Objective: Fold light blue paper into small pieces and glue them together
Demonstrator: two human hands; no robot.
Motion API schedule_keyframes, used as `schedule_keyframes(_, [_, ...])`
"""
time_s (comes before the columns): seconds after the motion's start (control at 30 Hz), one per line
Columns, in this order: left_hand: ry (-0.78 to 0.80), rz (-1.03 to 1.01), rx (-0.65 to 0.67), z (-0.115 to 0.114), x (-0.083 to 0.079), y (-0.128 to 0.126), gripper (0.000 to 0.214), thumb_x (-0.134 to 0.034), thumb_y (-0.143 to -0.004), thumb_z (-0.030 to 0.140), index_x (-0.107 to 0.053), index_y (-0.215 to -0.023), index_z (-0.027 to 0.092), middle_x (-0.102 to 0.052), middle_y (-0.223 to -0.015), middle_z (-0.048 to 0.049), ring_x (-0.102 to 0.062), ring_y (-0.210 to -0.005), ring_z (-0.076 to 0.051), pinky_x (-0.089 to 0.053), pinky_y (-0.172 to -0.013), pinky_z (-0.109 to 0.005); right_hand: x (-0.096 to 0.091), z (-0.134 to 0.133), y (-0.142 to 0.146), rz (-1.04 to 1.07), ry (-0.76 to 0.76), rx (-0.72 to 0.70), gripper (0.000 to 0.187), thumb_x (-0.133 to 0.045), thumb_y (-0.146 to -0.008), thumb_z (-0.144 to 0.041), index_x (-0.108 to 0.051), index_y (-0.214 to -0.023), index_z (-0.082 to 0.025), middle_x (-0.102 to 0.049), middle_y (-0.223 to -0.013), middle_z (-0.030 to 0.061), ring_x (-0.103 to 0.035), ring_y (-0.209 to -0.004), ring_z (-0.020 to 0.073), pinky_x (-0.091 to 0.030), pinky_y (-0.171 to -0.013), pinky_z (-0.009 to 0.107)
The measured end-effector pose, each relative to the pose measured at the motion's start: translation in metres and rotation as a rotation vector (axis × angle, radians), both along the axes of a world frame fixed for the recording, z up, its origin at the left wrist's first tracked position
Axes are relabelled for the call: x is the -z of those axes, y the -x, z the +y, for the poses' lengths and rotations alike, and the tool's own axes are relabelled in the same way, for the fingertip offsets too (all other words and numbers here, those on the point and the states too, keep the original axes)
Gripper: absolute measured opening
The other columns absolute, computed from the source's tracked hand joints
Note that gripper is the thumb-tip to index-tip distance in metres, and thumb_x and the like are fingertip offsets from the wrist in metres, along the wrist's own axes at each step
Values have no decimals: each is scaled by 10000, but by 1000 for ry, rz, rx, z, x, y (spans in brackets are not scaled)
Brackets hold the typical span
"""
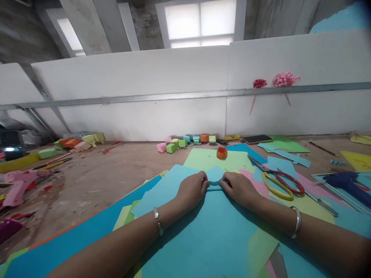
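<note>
Both my hands rest on a small light-blue paper piece (215, 175) lying on a larger blue sheet (203, 231). My left hand (193, 190) pinches its left end with fingers curled. My right hand (239, 188) pinches the right end the same way, and the paper's near edge looks rolled or folded between them. A silver bangle circles each wrist. Just beyond the paper stands a small orange paper box (222, 153).
Scissors with yellow and red handles (278, 181) lie to the right on pink and green sheets. A row of small coloured paper boxes (188, 141) lines the white wall. A pink glue gun (17, 185) lies far left, a blue one (348, 181) far right.
</note>
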State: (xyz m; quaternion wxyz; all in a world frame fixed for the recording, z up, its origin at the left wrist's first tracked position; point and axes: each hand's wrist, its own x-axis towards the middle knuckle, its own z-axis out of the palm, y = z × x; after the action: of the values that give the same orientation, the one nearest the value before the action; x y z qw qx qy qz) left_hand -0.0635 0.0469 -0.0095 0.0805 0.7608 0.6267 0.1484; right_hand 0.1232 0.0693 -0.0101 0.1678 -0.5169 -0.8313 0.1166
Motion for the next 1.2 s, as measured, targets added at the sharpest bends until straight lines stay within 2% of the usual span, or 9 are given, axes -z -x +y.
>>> schedule_keyframes(0.1, [0, 32, -5, -1, -1, 0, 171, -475, -933, 271, -583, -1039, 191, -705, -938, -68, -638, -850, -222, -401, -650, -291, 0, -1, 2, -18, -4, 20, 145, -518, -918, -288, -610, -900, -177, -666, -874, 86, -589, -753, 204, -372, -573, 274])
schedule_keyframes(0.23, [-20, 31, 16, -2, -2, 2, 172, -487, -933, 296, -624, -940, 192, -680, -876, -49, -620, -809, -210, -400, -646, -290, 2, -2, -1, -22, -23, -5, 158, -502, -934, -299, -605, -890, -187, -648, -872, 69, -580, -783, 199, -378, -592, 271])
schedule_keyframes(0.33, [-59, 14, 37, -2, -2, 3, 187, -531, -915, 321, -647, -893, 176, -644, -896, -62, -595, -867, -218, -417, -704, -305, 4, -1, -3, -25, -37, -29, 190, -482, -954, -309, -615, -894, -189, -631, -889, 63, -571, -818, 196, -377, -614, 269])
schedule_keyframes(0.43, [-73, -23, 83, -1, 0, 2, 172, -555, -905, 299, -663, -977, 187, -629, -949, -53, -586, -906, -196, -430, -757, -292, 4, -1, -2, -39, -37, -38, 236, -440, -977, -312, -618, -889, -184, -626, -874, 62, -567, -799, 191, -366, -610, 270])
schedule_keyframes(0.57, [-46, -57, 129, 2, 1, 3, 212, -517, -923, 292, -681, -1042, 230, -645, -955, -34, -599, -883, -173, -436, -734, -269, 1, -1, 0, -52, -32, -39, 248, -432, -983, -314, -609, -867, -186, -642, -853, 56, -573, -780, 186, -354, -606, 269])
schedule_keyframes(0.77, [-9, -40, 83, 3, 1, -3, 258, -452, -946, 300, -691, -959, 205, -679, -899, -40, -616, -849, -198, -432, -698, -288, 1, -1, 2, -70, -20, 12, 240, -441, -981, -339, -604, -905, -180, -673, -892, 68, -597, -789, 193, -348, -587, 265])
schedule_keyframes(1.0, [-104, 2, -35, -2, 3, -7, 252, -532, -907, 311, -671, -1045, 153, -603, -993, -121, -540, -1006, -293, -417, -846, -395, 2, -1, 7, -139, -36, 49, 186, -496, -954, -331, -589, -964, -170, -678, -913, 86, -606, -780, 213, -323, -558, 269])
schedule_keyframes(1.13, [-112, -33, 24, 2, 0, -2, 184, -562, -900, 314, -720, -953, 237, -595, -962, -67, -540, -980, -246, -416, -871, -366, -2, -3, 6, -149, -40, 17, 170, -469, -969, -299, -599, -937, -193, -680, -903, 55, -606, -788, 187, -337, -564, 253])
schedule_keyframes(1.2, [-115, -48, 48, 3, 1, -2, 181, -570, -896, 318, -727, -939, 238, -598, -987, -67, -536, -992, -246, -417, -877, -370, -3, -4, 5, -156, -41, 21, 172, -469, -969, -296, -600, -933, -191, -681, -898, 53, -608, -777, 183, -343, -562, 251])
